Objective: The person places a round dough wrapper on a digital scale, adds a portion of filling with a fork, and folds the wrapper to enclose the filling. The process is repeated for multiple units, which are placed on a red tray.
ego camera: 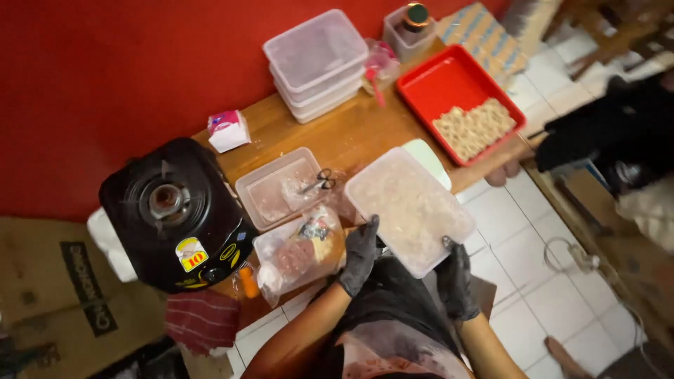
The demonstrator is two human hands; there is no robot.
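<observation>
I am looking down at a wooden table [337, 137] set against a red wall [105, 63], its top crowded so that everything sits within my reach. At the table's left end stands a round black gas stove [175, 214], pushed aside from the food. At the far right lies a red tray [428, 88], flat so that the rows of pale pieces [475, 128] on it stay in one layer. Behind, a stack of clear lidded tubs [316, 63] is piled up to save room.

My two hands, in black gloves, are apart and both clamped on a clear rectangular container [411, 207] of pale minced filling, held tilted over the table's near edge above my lap. My left hand [360, 254] grips its near-left corner; my right hand [456, 277] steadies the near-right edge, sharing the weight.

Just left of it sit a crumpled plastic bag [298, 249] and a shallow open tub [277, 186]. Scissors [319, 181] rest on that tub's rim, off the tabletop.
</observation>
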